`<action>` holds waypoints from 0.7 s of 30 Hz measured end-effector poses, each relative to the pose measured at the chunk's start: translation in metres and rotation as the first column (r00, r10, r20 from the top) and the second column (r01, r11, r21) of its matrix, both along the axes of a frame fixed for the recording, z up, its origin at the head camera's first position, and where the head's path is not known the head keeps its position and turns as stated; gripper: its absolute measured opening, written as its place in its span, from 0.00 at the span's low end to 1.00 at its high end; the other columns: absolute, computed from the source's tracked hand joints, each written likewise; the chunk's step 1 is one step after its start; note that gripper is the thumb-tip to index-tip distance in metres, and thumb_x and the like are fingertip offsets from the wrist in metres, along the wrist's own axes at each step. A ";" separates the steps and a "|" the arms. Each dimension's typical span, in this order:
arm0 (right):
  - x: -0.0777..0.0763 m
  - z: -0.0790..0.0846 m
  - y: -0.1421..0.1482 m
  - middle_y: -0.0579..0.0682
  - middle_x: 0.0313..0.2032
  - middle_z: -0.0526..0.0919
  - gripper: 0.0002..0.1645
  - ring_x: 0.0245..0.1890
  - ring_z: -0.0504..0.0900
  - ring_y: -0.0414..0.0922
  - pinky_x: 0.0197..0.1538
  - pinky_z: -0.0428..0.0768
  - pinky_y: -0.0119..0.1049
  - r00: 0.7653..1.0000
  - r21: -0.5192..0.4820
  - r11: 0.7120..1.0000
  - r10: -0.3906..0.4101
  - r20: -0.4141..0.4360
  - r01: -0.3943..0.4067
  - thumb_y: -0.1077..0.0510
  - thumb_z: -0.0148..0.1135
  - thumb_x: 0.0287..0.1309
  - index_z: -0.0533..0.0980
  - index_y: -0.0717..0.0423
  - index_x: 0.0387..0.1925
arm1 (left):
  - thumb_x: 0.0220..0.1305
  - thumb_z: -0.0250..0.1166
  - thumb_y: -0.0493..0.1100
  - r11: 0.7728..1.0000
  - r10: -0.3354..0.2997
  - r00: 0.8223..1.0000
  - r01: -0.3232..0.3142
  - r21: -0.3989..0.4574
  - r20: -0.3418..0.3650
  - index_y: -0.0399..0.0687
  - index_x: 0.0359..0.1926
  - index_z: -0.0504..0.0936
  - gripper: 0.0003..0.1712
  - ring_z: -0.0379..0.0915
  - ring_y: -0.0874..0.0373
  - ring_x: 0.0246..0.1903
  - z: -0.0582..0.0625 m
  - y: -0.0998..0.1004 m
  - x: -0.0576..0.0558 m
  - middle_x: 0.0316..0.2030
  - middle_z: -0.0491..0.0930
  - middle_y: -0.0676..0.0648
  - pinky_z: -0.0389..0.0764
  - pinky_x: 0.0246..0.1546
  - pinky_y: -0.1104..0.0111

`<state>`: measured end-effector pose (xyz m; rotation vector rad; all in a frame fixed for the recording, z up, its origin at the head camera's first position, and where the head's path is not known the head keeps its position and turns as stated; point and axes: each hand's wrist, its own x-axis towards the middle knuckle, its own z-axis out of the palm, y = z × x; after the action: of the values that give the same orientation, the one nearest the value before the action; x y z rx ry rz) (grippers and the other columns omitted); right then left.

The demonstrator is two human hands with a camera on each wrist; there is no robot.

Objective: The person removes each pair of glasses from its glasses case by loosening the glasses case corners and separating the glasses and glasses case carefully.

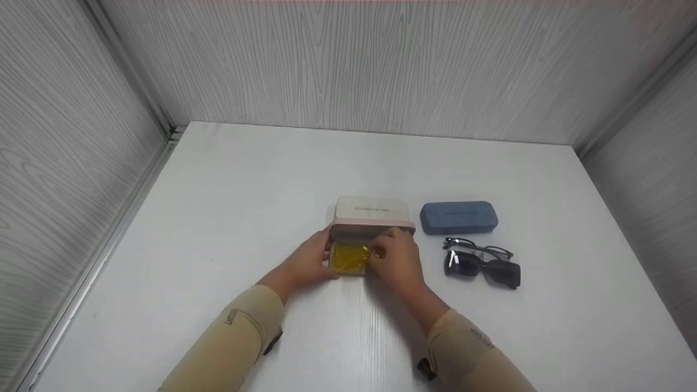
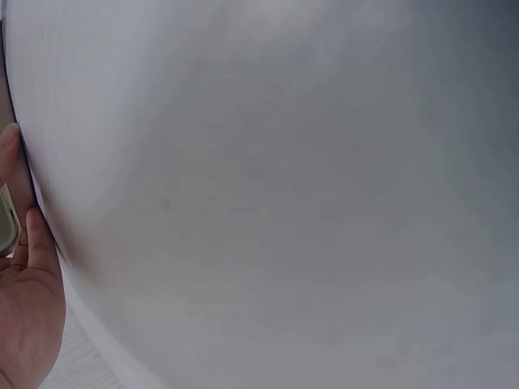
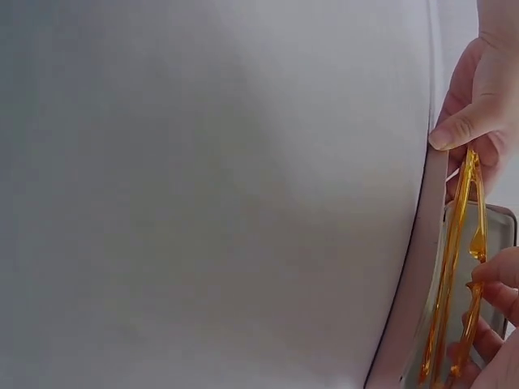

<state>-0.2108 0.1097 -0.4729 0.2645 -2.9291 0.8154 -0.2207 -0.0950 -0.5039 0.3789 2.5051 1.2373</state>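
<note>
A pale glasses case [image 1: 372, 208] with a pinkish rim stands with its lid raised in the middle of the table. Yellow translucent glasses [image 1: 347, 259] are over its lower half. At the case's left side, my left hand [image 1: 304, 262] grips the edge, its thumb near the front corner. My right hand [image 1: 400, 262] pinches the glasses at their right end. In the right wrist view, the amber frame [image 3: 452, 267] lies along the case, with fingertips on one part. The left wrist view shows mostly blurred pale surface, with part of a hand [image 2: 32, 316] at its edge.
To the right of the case lies a blue glasses case [image 1: 459, 217], closed. In front of it are thin dark-framed eyeglasses [image 1: 498, 251] and dark sunglasses [image 1: 501, 273], close together. Grey wood-grain panels [image 1: 348, 65] border the white table [image 1: 228, 179] at the back and sides.
</note>
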 end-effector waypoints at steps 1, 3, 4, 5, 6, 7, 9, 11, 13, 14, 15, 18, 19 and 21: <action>0.001 0.002 0.000 0.40 0.33 0.72 0.07 0.38 0.68 0.42 0.46 0.71 0.36 1.000 0.009 1.000 0.001 0.002 -0.001 0.57 0.68 0.43 0.82 0.45 0.30 | 0.42 0.73 0.36 1.000 0.001 1.000 -0.001 -0.002 0.002 0.63 0.71 0.37 0.65 0.60 0.62 0.60 0.000 0.000 0.000 0.64 0.58 0.53 0.70 0.56 0.70; 0.001 0.006 0.002 0.40 0.33 0.72 0.08 0.38 0.67 0.42 0.44 0.70 0.36 1.000 0.016 1.000 0.002 0.013 -0.002 0.58 0.68 0.43 0.82 0.44 0.30 | 0.42 0.73 0.38 1.000 0.000 1.000 0.000 -0.006 0.001 0.64 0.71 0.37 0.65 0.59 0.61 0.60 -0.001 0.000 -0.001 0.64 0.57 0.53 0.69 0.57 0.68; 0.002 0.008 0.003 0.40 0.33 0.72 0.08 0.38 0.67 0.42 0.44 0.70 0.36 1.000 0.016 1.000 0.005 0.018 -0.005 0.58 0.69 0.43 0.82 0.44 0.29 | 0.42 0.73 0.38 1.000 -0.002 1.000 0.002 -0.008 0.004 0.64 0.71 0.36 0.65 0.59 0.62 0.61 -0.001 0.000 -0.001 0.65 0.57 0.53 0.69 0.57 0.68; 0.002 0.011 0.004 0.39 0.33 0.72 0.08 0.38 0.67 0.42 0.44 0.70 0.36 1.000 0.012 1.000 0.007 0.025 -0.008 0.58 0.69 0.42 0.82 0.44 0.29 | 0.43 0.73 0.38 1.000 -0.003 1.000 0.003 -0.007 0.006 0.64 0.71 0.36 0.65 0.59 0.61 0.61 -0.001 0.000 -0.001 0.65 0.56 0.52 0.69 0.57 0.68; 0.002 0.014 0.006 0.39 0.33 0.73 0.08 0.38 0.68 0.42 0.43 0.70 0.36 1.000 0.005 1.000 0.011 0.029 -0.011 0.59 0.69 0.42 0.83 0.44 0.29 | 0.43 0.73 0.38 1.000 -0.005 1.000 0.005 -0.008 0.001 0.62 0.71 0.36 0.65 0.59 0.61 0.61 -0.001 0.000 -0.001 0.65 0.56 0.51 0.69 0.57 0.68; 0.003 0.017 0.008 0.39 0.33 0.73 0.09 0.38 0.68 0.42 0.43 0.70 0.36 0.999 -0.002 1.000 0.014 0.029 -0.014 0.59 0.69 0.41 0.83 0.44 0.29 | 0.43 0.73 0.38 1.000 -0.004 1.000 0.004 -0.007 0.003 0.60 0.71 0.36 0.65 0.59 0.61 0.61 -0.001 0.001 -0.001 0.65 0.55 0.51 0.69 0.57 0.68; 0.003 0.022 0.013 0.40 0.33 0.74 0.09 0.38 0.69 0.42 0.43 0.71 0.36 0.999 -0.026 0.999 0.027 0.020 -0.026 0.60 0.69 0.40 0.83 0.46 0.29 | 0.43 0.72 0.37 1.000 -0.002 1.000 0.002 0.001 0.014 0.57 0.72 0.36 0.65 0.59 0.60 0.61 -0.001 0.001 -0.001 0.66 0.55 0.50 0.69 0.57 0.69; 0.002 0.026 0.019 0.41 0.34 0.75 0.09 0.38 0.70 0.43 0.44 0.71 0.36 0.999 -0.047 0.998 0.041 0.010 -0.040 0.60 0.69 0.40 0.83 0.47 0.29 | 0.43 0.72 0.36 1.000 0.000 1.000 0.000 0.002 0.019 0.55 0.72 0.36 0.64 0.59 0.60 0.61 0.000 0.002 -0.001 0.66 0.54 0.49 0.69 0.57 0.69; 0.002 0.029 0.026 0.42 0.34 0.75 0.09 0.39 0.71 0.44 0.45 0.71 0.37 0.999 -0.059 0.997 0.051 0.010 -0.050 0.60 0.69 0.40 0.83 0.48 0.29 | 0.43 0.72 0.36 1.000 0.001 1.000 -0.001 -0.003 0.024 0.56 0.72 0.36 0.64 0.60 0.59 0.61 0.001 0.002 -0.001 0.66 0.55 0.49 0.69 0.57 0.69; 0.002 0.031 0.029 0.43 0.34 0.75 0.08 0.40 0.71 0.45 0.46 0.71 0.38 0.998 -0.065 0.996 0.054 0.014 -0.053 0.60 0.68 0.41 0.83 0.49 0.29 | 0.43 0.72 0.36 1.000 0.002 1.000 -0.002 -0.007 0.024 0.56 0.72 0.36 0.65 0.60 0.58 0.61 0.001 0.002 -0.001 0.66 0.55 0.49 0.69 0.57 0.68; 0.002 0.033 0.033 0.43 0.35 0.75 0.08 0.41 0.71 0.45 0.47 0.71 0.39 0.998 -0.074 0.996 0.057 0.021 -0.055 0.60 0.68 0.41 0.83 0.49 0.29 | 0.44 0.72 0.36 1.000 0.003 1.000 -0.002 -0.013 0.024 0.57 0.71 0.35 0.65 0.60 0.58 0.61 0.001 0.002 -0.001 0.66 0.55 0.49 0.69 0.57 0.68; 0.003 0.036 0.044 0.46 0.35 0.76 0.07 0.43 0.71 0.48 0.50 0.70 0.42 0.998 -0.085 0.995 0.061 0.029 -0.059 0.60 0.67 0.43 0.82 0.50 0.29 | 0.44 0.73 0.37 1.000 0.006 1.000 -0.006 -0.021 0.027 0.57 0.71 0.35 0.65 0.60 0.58 0.61 0.001 0.002 -0.001 0.65 0.55 0.49 0.70 0.57 0.67; 0.002 0.037 0.048 0.47 0.35 0.76 0.07 0.43 0.71 0.48 0.50 0.70 0.43 0.998 -0.087 0.994 0.063 0.026 -0.061 0.61 0.67 0.43 0.82 0.51 0.29 | 0.44 0.73 0.38 1.000 0.010 1.000 -0.009 -0.025 0.029 0.56 0.71 0.35 0.65 0.60 0.58 0.61 0.001 0.002 -0.001 0.65 0.55 0.49 0.69 0.57 0.68; 0.003 0.038 0.056 0.48 0.36 0.77 0.07 0.45 0.71 0.49 0.52 0.70 0.44 0.998 -0.094 0.994 0.060 0.029 -0.057 0.62 0.67 0.43 0.82 0.51 0.29 | 0.44 0.73 0.38 1.000 0.013 0.999 -0.012 -0.026 0.035 0.54 0.72 0.35 0.65 0.60 0.58 0.61 0.000 0.002 -0.002 0.65 0.55 0.49 0.70 0.56 0.69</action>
<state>-0.2081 0.1654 -0.4353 0.3345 -2.9152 0.9700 -0.2223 -0.0935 -0.5037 0.3333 2.4951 1.2041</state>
